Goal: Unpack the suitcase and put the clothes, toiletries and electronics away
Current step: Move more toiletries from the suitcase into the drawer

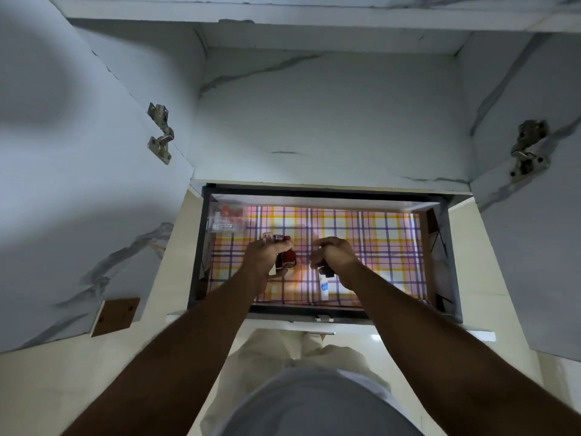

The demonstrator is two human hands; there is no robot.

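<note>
Head view: a person is reaching both arms into an open drawer lined with plaid paper. The left hand, at about 9 o'clock of drawer centre, is curling round a red-and-white pack. The right hand, just beside it, is clenching a white tube with a dark cap, hanging toward 6 o'clock. A clear packet with red contents is lying at 10 o'clock.
</note>
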